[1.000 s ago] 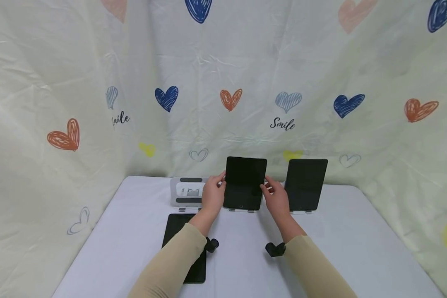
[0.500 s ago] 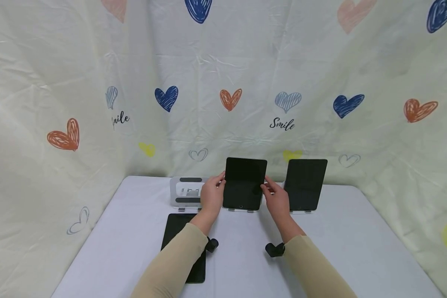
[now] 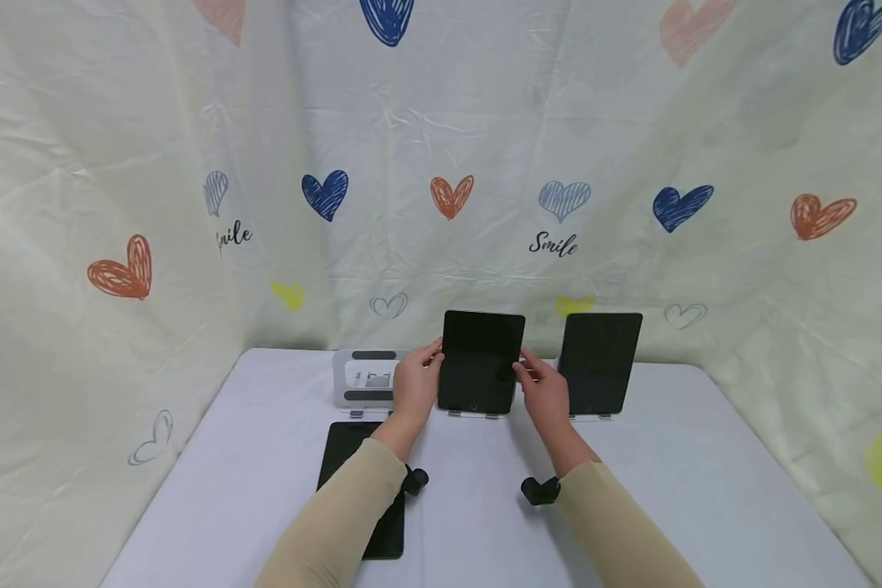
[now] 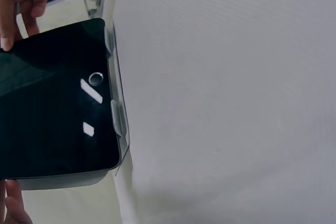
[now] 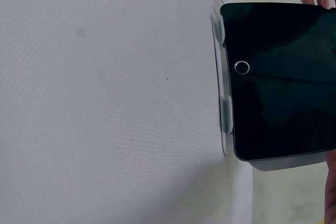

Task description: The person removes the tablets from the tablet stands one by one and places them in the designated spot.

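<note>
We hold the middle tablet with both hands, one at each side edge. Our left hand has the fingers curled on the left edge, and our right hand has the fingers curled on the right edge. The tablet stands upright at the far side of the white table, and its bottom edge sits in the small clear lips of a stand; the wrist views show the home button just above these lips. It seems to us that we are at the step of seating the tablet on its stand. The next move, we judge, calls for a gentle release, both hands together, so the tablet does not tip.

To the right a second tablet stands already on its own stand. To the left an empty grey stand waits, and near to us a third tablet lies flat, partly under our left sleeve.
</note>
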A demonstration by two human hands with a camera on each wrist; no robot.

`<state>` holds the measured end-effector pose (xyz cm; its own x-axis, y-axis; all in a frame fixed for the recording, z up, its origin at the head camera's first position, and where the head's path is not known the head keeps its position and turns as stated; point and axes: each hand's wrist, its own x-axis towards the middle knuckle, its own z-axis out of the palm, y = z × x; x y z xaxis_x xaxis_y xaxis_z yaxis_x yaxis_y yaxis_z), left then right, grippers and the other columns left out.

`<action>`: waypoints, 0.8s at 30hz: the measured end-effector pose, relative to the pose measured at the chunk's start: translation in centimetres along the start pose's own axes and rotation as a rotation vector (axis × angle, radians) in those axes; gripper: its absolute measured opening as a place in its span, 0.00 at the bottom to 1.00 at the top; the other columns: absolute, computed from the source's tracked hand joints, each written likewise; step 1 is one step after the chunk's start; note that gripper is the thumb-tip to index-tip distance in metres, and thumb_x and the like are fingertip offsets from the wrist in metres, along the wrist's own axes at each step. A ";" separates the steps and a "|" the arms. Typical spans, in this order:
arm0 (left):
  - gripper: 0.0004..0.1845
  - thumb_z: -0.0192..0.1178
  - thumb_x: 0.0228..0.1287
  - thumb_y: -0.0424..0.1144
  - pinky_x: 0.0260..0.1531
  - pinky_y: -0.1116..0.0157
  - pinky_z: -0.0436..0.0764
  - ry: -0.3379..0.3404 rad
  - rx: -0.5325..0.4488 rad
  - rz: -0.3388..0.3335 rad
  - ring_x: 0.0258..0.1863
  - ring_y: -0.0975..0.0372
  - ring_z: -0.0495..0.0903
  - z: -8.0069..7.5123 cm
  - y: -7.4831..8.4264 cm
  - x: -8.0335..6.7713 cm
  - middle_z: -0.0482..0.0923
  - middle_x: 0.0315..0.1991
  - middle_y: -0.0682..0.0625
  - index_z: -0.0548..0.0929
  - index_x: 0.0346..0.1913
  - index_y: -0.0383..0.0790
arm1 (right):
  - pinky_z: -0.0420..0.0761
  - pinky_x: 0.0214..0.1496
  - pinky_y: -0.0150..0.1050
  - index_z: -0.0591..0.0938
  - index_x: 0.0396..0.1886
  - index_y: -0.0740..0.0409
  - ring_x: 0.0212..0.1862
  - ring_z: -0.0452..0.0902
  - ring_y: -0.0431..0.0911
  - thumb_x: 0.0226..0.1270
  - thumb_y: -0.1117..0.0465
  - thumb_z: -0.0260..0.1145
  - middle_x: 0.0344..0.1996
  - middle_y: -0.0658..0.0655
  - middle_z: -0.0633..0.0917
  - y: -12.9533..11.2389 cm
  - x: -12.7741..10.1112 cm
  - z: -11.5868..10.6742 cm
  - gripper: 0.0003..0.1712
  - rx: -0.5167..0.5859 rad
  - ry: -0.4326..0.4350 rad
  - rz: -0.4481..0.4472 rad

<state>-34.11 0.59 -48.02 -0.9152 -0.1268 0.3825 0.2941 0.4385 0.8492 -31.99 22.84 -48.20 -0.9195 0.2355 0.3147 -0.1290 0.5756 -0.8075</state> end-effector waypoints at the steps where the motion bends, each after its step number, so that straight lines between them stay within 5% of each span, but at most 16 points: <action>1: 0.17 0.63 0.69 0.41 0.43 0.61 0.82 -0.001 -0.002 -0.005 0.46 0.61 0.82 -0.1 0.0 0.0 0.85 0.47 0.55 0.84 0.60 0.54 | 0.80 0.38 0.35 0.77 0.68 0.50 0.44 0.84 0.51 0.73 0.55 0.64 0.48 0.59 0.86 -0.1 0.0 0.0 0.25 -0.004 -0.003 -0.003; 24: 0.16 0.64 0.68 0.38 0.33 0.66 0.80 -0.120 -0.029 -0.075 0.42 0.61 0.83 -2.1 1.2 -1.4 0.86 0.47 0.55 0.85 0.57 0.50 | 0.80 0.35 0.34 0.76 0.69 0.52 0.41 0.83 0.55 0.74 0.57 0.63 0.44 0.59 0.85 -1.4 -1.4 -2.6 0.25 -0.028 -0.171 0.066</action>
<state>-31.86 -0.57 -46.74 -0.9607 -0.0504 0.2728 0.2300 0.4055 0.8847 -29.57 23.77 -46.21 -0.9758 0.1381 0.1698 -0.0578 0.5858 -0.8084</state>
